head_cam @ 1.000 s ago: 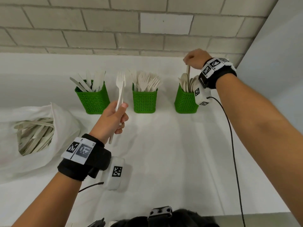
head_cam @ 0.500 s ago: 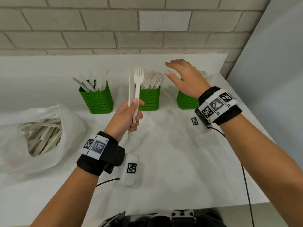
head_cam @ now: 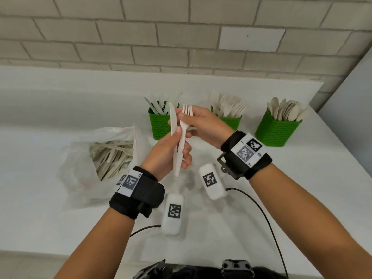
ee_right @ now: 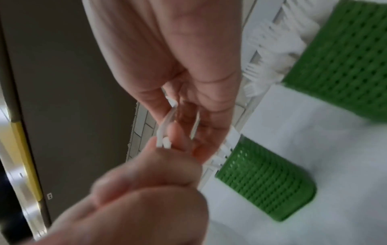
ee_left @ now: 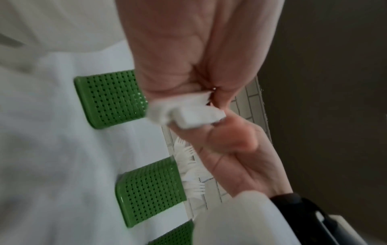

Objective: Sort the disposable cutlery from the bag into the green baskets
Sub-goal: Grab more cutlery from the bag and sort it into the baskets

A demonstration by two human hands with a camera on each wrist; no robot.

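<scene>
Holding 1 fork (head_cam: 186, 125) + 1 knife (head_cam: 173, 125) (L hand (head_cam: 169, 154)) | 3 baskets (head_cam: 277, 130)

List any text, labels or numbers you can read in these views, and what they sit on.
No readable words.
Left wristband: square coded markers and tiny characters, too small to read.
Right wristband: the same, unreadable.
Two white modules: coded markers only.
Green baskets, cutlery, bag: no print visible.

White bench (head_cam: 281, 198) set against a wall of pale grey brick (head_cam: 181, 37) in running bond; one lighter brick (head_cam: 251, 40) noted. Plain grey panel (head_cam: 352, 101) at right. Lighting even, soft shadows.
</scene>
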